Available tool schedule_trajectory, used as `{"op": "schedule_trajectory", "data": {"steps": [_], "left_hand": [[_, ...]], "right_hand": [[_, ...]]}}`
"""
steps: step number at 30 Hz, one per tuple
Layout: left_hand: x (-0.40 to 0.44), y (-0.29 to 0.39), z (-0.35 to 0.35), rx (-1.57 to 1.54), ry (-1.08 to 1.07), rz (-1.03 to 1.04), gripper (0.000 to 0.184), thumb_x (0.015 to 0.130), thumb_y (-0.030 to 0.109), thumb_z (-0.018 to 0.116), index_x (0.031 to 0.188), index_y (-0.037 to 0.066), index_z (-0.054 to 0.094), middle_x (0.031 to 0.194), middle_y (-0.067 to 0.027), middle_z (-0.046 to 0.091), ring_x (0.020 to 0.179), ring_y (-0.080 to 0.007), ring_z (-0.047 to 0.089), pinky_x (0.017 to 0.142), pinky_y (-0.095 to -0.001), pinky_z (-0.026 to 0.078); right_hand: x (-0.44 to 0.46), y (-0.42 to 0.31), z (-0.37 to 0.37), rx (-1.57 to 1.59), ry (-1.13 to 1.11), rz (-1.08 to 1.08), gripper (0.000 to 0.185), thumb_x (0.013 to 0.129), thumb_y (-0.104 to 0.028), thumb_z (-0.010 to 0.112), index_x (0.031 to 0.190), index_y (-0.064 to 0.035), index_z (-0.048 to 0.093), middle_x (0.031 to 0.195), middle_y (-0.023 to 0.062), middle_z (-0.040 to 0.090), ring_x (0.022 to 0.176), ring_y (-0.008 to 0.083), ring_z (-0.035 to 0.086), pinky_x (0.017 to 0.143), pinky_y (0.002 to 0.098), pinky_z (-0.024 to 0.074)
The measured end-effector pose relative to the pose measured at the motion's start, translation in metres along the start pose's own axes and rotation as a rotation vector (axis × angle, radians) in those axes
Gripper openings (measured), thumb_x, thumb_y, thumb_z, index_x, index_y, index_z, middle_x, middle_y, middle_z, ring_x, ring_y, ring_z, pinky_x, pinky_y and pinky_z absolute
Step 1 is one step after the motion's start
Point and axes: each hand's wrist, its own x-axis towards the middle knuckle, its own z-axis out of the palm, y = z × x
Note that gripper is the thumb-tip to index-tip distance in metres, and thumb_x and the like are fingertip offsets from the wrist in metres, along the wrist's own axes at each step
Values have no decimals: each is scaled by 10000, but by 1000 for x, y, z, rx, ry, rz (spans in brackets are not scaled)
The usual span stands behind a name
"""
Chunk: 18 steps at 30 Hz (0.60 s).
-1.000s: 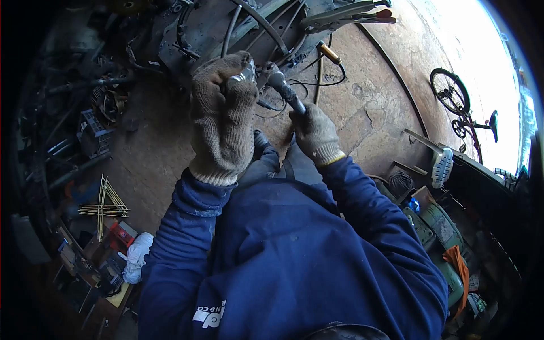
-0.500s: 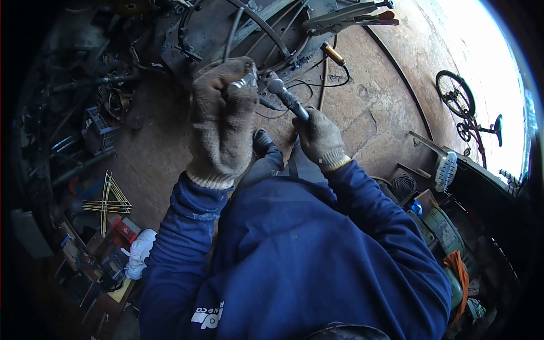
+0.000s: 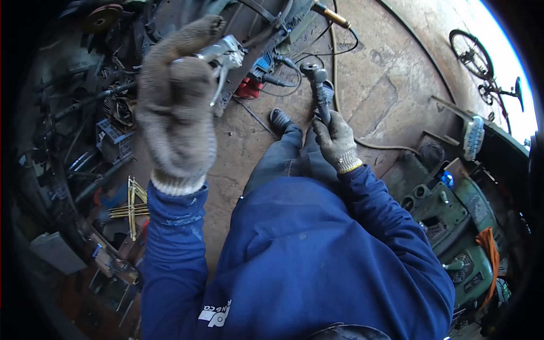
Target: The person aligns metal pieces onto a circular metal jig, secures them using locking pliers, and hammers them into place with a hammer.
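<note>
In a thick brown work glove, my left hand point(image 3: 181, 107) is closed around a shiny silver metal piece point(image 3: 226, 54) whose exact kind I cannot make out. The piece sticks out to the right of the glove, beside a dark metal frame point(image 3: 249, 20). My right hand point(image 3: 337, 139), in a lighter knit glove, is wrapped around the shaft of a hammer point(image 3: 320, 93). The hammer's head points away from me, over the floor, apart from the metal piece. Blue and red items point(image 3: 249, 88) lie behind the silver piece.
A copper-coloured handle with a cable point(image 3: 331, 14) lies at the top. A hose point(image 3: 385, 146) crosses the concrete floor. Green machinery point(image 3: 436, 215) stands on the right, a bicycle point(image 3: 481, 68) beyond. Thin yellow rods point(image 3: 133, 209) and a grey crate point(image 3: 116, 139) are on the left.
My left hand has moved left and up with the silver piece, away from the hammer. The hammer has shifted right and stands more upright in view. The camera view has shifted too.
</note>
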Motion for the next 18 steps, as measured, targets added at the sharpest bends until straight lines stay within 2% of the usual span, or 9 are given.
{"op": "schedule_trajectory", "data": {"steps": [1,2,3,5,6,10,12,16,18], "left_hand": [[2,3,-3,31,-18,-19,456,1021,397,628,1274,19,649,1205,-137,697,927,-182,681,732,-285,568],[3,6,-5,61,-36,-38,501,1022,447,607,1276,18,652,1180,-134,710,834,-161,683,639,-258,553],[1,-1,-10,41,-8,-113,535,1028,474,578,1261,-2,649,1175,-162,711,705,-148,659,540,-243,515],[5,2,1,257,67,32,701,1028,556,504,1246,-101,614,1208,-321,654,609,-141,637,482,-201,486],[5,0,0,284,61,30,701,1028,556,504,1246,-101,614,1208,-321,654,609,-141,637,482,-201,486],[2,0,-12,228,58,27,702,1042,538,478,1260,-120,581,1220,-358,632,614,-160,660,445,-205,491],[3,0,-5,243,117,59,696,1037,525,496,1285,-123,553,1219,-364,628,618,-162,664,448,-212,508],[4,0,5,217,300,123,685,1014,486,566,1325,-123,515,1213,-360,628,650,-158,671,454,-229,533],[4,2,-4,198,239,124,653,1018,472,554,1325,-104,529,1258,-373,608,679,-190,682,491,-257,564]], "right_hand": [[-5,10,6,30,-21,108,282,948,-242,707,1146,-52,646,941,223,700,908,430,685,783,478,528],[-9,18,10,-13,-29,171,310,971,-298,672,1147,-44,643,957,242,693,951,443,671,817,491,516],[-14,28,15,13,-38,183,310,971,-298,672,1147,-44,643,957,242,693,951,443,671,817,491,516],[-21,52,22,29,-97,350,364,1001,-376,612,1133,-39,651,975,249,691,987,448,659,851,499,502],[-26,69,25,52,-139,411,426,1022,-435,556,1114,-33,662,971,249,692,998,451,656,863,501,493],[-50,129,29,-14,-274,502,427,1029,-435,543,1068,-26,661,924,238,696,937,430,668,831,476,499],[-58,133,24,36,-290,544,439,1028,-441,537,1018,-15,640,862,219,686,861,385,673,804,450,501],[-84,188,27,73,-349,641,448,1023,-443,548,1023,-2,628,858,225,672,844,366,664,786,442,493],[-83,192,19,78,-353,621,432,1030,-416,553,1026,11,621,846,228,663,828,369,656,765,446,488]]}}
